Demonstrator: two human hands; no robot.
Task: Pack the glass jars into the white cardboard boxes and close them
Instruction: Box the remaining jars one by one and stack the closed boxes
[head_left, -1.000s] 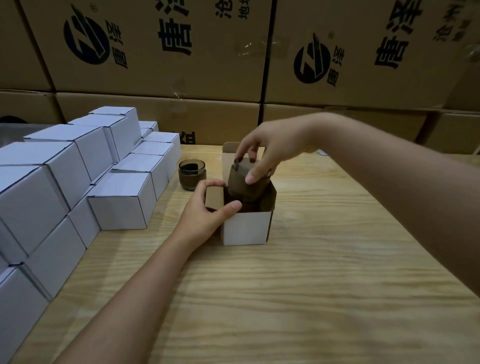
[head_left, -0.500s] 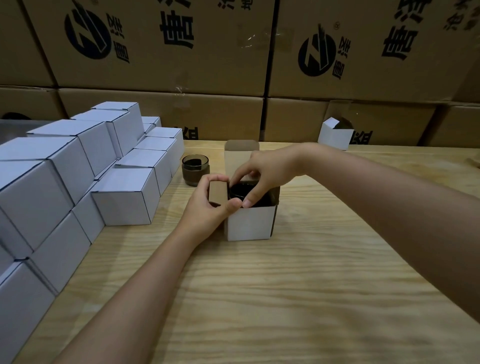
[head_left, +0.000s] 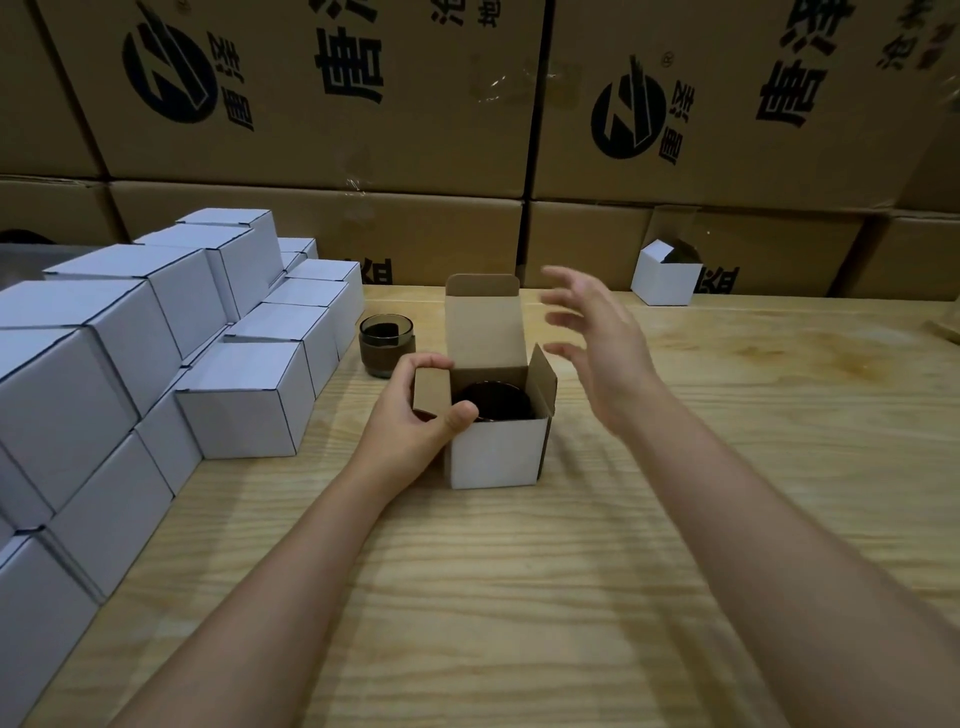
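- The open white box (head_left: 496, 452) stands on the wooden table (head_left: 519, 597), near the middle. A dark glass jar (head_left: 496, 408) sits down inside it, with its rim below the box's top edge.
- The left hand (head_left: 415, 421) grips the box's left side flap (head_left: 431, 389), fingers on the far edge and thumb on the near corner, which steadies the box.
- The right hand (head_left: 602, 353) hovers just right of the box with its fingers spread and loose. It holds nothing and is a little blurred.
- The right side flap (head_left: 543, 387) stands up and leans outward. The tall lid flap (head_left: 485, 325) stands upright at the far side.
- The step in hand looks like closing this box. It would go best with both side flaps folded flat over the jar first. The lid then comes forward and down, and its end tab slides inside the near wall.
- The left hand should keep the box from sliding while the right hand presses, and the tab should go in straight so that it does not crumple.
- A second jar (head_left: 387, 345) waits on the table just left of the box, beside the stack of closed white boxes (head_left: 244, 405).
- Another open white box (head_left: 665, 280) sits far right, against the brown cartons (head_left: 311, 93).
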